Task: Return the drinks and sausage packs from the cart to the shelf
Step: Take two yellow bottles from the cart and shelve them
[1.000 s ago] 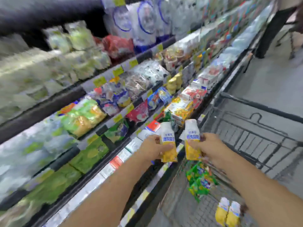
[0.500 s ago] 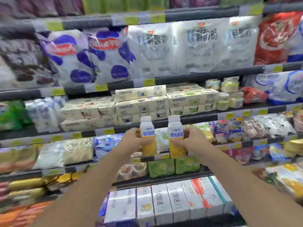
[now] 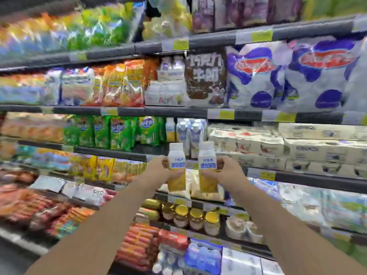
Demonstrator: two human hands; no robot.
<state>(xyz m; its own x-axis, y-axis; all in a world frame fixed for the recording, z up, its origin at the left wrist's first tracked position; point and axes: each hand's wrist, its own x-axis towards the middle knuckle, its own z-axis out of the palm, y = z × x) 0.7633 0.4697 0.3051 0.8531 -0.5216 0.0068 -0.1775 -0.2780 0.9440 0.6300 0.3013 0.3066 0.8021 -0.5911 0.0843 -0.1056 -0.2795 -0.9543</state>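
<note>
Left hand (image 3: 158, 171) wrapped round one yellow drink bottle (image 3: 176, 169), right hand (image 3: 226, 171) gripping its twin (image 3: 207, 168), both upright and white-capped (contents hidden by labels), raised side by side before the shelf (image 3: 119, 153), beneath the green snack bags (image 3: 111, 132) and white bottles (image 3: 191, 133)

Supermarket aisle, chilled dairy and deli section. Tiered dark shelves (image 3: 123, 112) carry yellow price tags (image 3: 260, 35) along their edges. Stock includes large milk bags (image 3: 256, 76), boxed yoghurt multipacks (image 3: 297, 147), gold-lidded jars (image 3: 195, 219) and packaged sausages (image 3: 139, 243)
</note>
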